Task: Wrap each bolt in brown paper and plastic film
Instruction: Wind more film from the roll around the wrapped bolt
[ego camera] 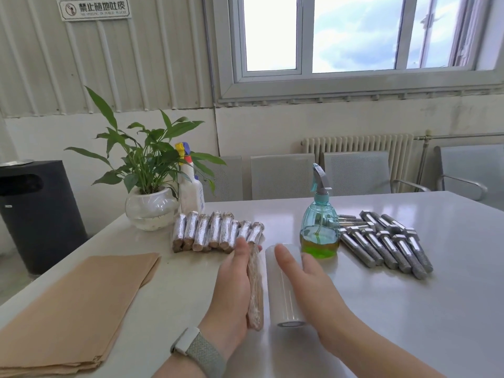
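My left hand (231, 290) grips a bolt wrapped in brown paper with film over it (255, 290), lying lengthwise on the table. Right beside it lies the white plastic film roll (281, 301). My right hand (308, 285) holds the roll from the right, thumb lying across its top. A stack of brown paper sheets (79, 304) sits at the near left. Several finished wrapped bolts (215, 233) lie in a row behind my left hand. Several bare steel bolts (390, 244) lie at the right.
A teal spray bottle (320, 222) with green liquid stands just behind the roll. A potted plant in a glass bowl (151, 205) and a white spray bottle (191, 186) stand at the back left. Chairs (281, 175) line the table's far edge.
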The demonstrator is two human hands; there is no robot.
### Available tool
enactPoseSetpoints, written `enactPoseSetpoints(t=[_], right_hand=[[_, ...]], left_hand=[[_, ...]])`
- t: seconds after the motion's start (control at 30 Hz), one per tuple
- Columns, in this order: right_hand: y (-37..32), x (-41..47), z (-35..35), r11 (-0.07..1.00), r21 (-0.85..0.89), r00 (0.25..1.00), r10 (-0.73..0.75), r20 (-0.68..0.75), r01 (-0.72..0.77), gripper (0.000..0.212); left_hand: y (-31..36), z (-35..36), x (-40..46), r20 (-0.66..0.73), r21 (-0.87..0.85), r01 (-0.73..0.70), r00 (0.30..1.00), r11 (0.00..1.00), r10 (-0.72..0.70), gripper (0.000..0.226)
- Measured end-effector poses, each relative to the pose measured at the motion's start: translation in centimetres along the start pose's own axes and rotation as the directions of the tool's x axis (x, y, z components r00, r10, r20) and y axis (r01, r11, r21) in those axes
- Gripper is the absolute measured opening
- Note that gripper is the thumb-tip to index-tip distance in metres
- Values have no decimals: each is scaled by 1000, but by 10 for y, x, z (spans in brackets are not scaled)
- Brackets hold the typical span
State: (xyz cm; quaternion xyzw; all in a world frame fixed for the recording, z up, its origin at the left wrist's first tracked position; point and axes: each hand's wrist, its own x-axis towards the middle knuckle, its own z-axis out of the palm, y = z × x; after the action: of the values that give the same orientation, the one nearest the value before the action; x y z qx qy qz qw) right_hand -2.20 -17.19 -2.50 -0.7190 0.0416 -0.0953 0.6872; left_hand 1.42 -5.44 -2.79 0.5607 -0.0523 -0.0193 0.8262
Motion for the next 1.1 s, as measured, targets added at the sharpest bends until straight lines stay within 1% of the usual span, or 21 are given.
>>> enactPoseSetpoints(t=[0.07, 0.13, 0.23, 0.33, 0.4, 0.43, 0.5, 0.53, 0.6, 0.63, 0.67, 0.73, 0.77, 0.83, 0.93, 1.03, 1.1], right_hand=[[1, -2, 1, 993, -70, 994, -101, -33, 99, 59], [4, -8, 7, 978, -130, 982, -175, -64, 166, 54], [9, -10, 14, 953, -234, 965, -226, -132, 191, 60], [13, -6, 14, 939, -286, 956, -245, -160, 193, 48], [15, -3, 11, 957, -239, 963, -205, -172, 161, 37], [16, 0, 10, 974, -183, 970, -169, -173, 137, 35], [15, 4, 7, 997, -25, 988, -72, -134, 69, 38], [14, 7, 5, 999, 42, 997, -21, -79, 24, 42], [7, 8, 0, 991, 119, 997, 57, 57, -63, 50], [4, 8, -3, 986, 135, 991, 78, 112, -93, 52], [2, 8, -5, 984, 147, 986, 81, 149, -103, 52], [1, 8, -8, 985, 153, 984, 52, 171, -79, 51], [1, 8, -8, 989, 135, 987, 42, 154, -64, 54], [2, 7, -5, 996, 76, 995, 30, 96, -37, 64], [1, 6, -1, 1000, 5, 1000, -12, 3, 12, 73], [-5, 4, 0, 997, -68, 997, -48, -64, 43, 69], [-5, 4, 1, 994, -102, 994, -59, -91, 49, 68]], left_hand=[[0, 2, 0, 10, 95, -78, 997, 992, 77, 55], [1, 4, -5, -13, 88, -115, 993, 989, 117, 58], [-1, 5, -11, -30, -65, -64, 998, 996, 63, 55], [-2, 4, -15, 71, -203, 47, 997, 978, -33, 53], [-2, 5, -15, 121, -225, 130, 987, 966, -105, 53], [-2, 5, -14, 129, -239, 160, 983, 958, -132, 51], [-3, 4, -9, 129, -269, 180, 980, 946, -149, 49], [-3, 3, -6, 122, -263, 176, 981, 949, -148, 48], [-5, 2, -3, 97, -192, 153, 986, 969, -136, 44], [-7, 2, -2, 80, -124, 114, 991, 986, -105, 45], [-8, 2, -1, 64, -32, 52, 997, 998, -50, 46], [-9, 2, -1, 39, 157, -82, 996, 984, 76, 51], [-9, 1, -2, 29, 221, -131, 991, 966, 128, 54], [-9, -2, -2, 6, 282, -199, 979, 938, 206, 58], [-8, -2, -1, -30, 345, -235, 965, 909, 261, 55], [-6, -3, 4, -54, 347, -245, 958, 905, 281, 56], [-6, -2, 5, -71, 308, -236, 960, 922, 269, 59]])
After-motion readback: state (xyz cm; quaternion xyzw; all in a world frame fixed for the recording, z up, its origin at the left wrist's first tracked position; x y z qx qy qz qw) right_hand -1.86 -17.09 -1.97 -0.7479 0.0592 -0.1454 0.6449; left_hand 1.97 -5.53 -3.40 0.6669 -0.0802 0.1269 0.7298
